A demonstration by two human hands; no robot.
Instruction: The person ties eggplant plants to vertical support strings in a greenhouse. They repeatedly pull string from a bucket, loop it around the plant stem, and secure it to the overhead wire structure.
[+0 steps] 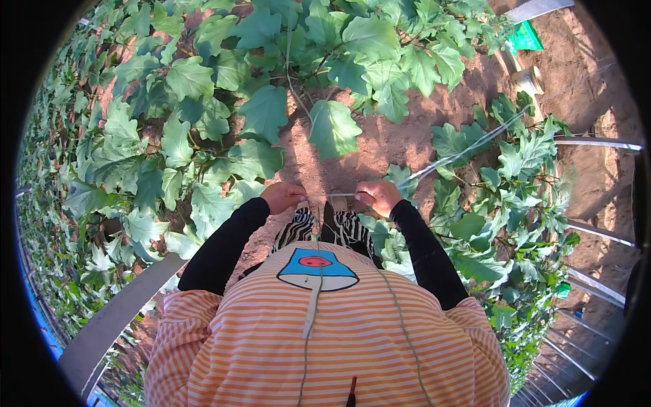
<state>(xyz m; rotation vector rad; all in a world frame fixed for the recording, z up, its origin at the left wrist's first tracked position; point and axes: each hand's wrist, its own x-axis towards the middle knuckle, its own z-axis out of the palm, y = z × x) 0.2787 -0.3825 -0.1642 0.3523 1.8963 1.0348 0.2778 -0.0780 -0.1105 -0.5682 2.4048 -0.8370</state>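
A thin pale string [331, 195] runs level between my two hands, pulled straight in front of my legs. One part of it is pinched in the fingers of my left hand [284, 197]. My right hand [379, 196] is closed around it on the other side. From beside the right hand, a bundle of whitish strands [460, 155] stretches up to the right, over the leaves. Below the string are my shoes and striped trouser legs [295, 228], partly hidden by my shirt. Bare reddish soil [315, 170] lies just beyond the hands.
Broad-leaved plants [188, 79] crowd the left and far side; another row [478, 224] grows close on my right. A thin upright cord [289, 56] rises among the far leaves. Metal bars [600, 143] and a pipe with a fitting [528, 81] edge the right. A grey strap-like band [124, 310] crosses lower left.
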